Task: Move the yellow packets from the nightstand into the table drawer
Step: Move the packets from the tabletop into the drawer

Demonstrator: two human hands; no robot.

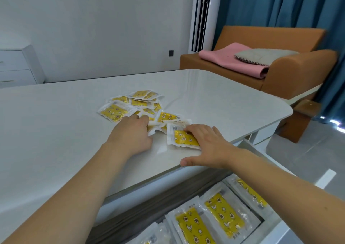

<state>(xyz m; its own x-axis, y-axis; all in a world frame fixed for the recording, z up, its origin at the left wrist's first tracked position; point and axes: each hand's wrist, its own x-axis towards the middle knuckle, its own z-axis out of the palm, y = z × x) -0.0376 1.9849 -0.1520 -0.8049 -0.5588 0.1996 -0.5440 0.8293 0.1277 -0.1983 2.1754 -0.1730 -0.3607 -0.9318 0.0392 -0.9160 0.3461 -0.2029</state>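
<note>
A loose pile of yellow packets [138,103] lies on the white tabletop [56,116]. My left hand [133,133] rests at the near edge of the pile, its fingertips among the packets; whether it pinches one is hidden. My right hand [207,146] lies flat with straight fingers on a single yellow packet [180,138] near the table's front edge, thumb spread out along the edge. Below the edge the table drawer [276,230] stands pulled out, with several yellow packets [222,213] lying inside.
An orange sofa [280,64] with a pink blanket [233,58] and a grey cushion [265,55] stands behind the table on the right. A white chest of drawers [16,66] is at the far left. Blue curtains [280,6] hang behind.
</note>
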